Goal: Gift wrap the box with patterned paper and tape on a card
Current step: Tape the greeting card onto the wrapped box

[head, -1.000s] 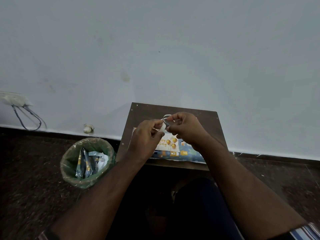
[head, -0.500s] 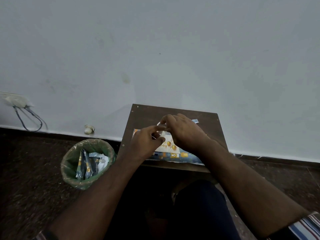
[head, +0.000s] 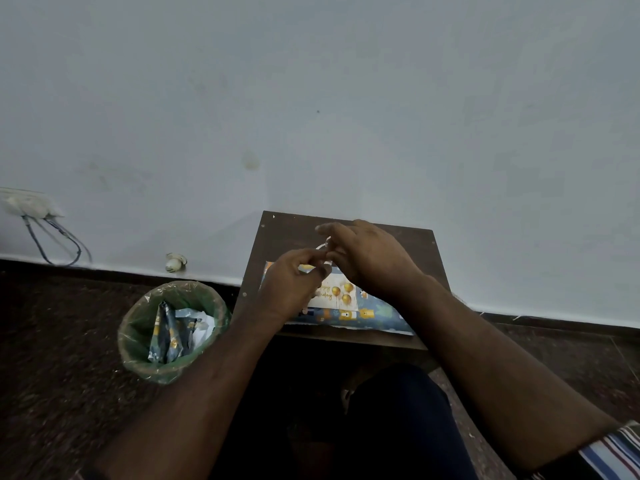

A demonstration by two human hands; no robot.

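- Your left hand (head: 294, 282) pinches something small and pale between thumb and fingertips, most likely a tape end; the motion blur keeps it from being sure.
- Your right hand (head: 363, 258) is curled around a pale ring that looks like the tape roll (head: 323, 244), just beyond the left fingertips; fingers are partly spread, the grip itself is hidden.
- The box (head: 346, 313), already in patterned paper, lies on the surface (head: 287, 230) directly below both hands, nearer to you than the roll.
- The card (head: 337, 294), with gold balloons, rests on top of the box, under your right palm's near edge. No tape shows on it, so it is probably loose.
- Risk: a strip pulled out between the hands can fold back and stick to itself or your fingers if it goes slack.
- Risk: a wrist brushing the card may slide it askew before tape lands, fixing it crooked.
- Risk: tape touching the paper early could tear the print when lifted.
- The bin (head: 173, 330), left of your left forearm, stands well apart.
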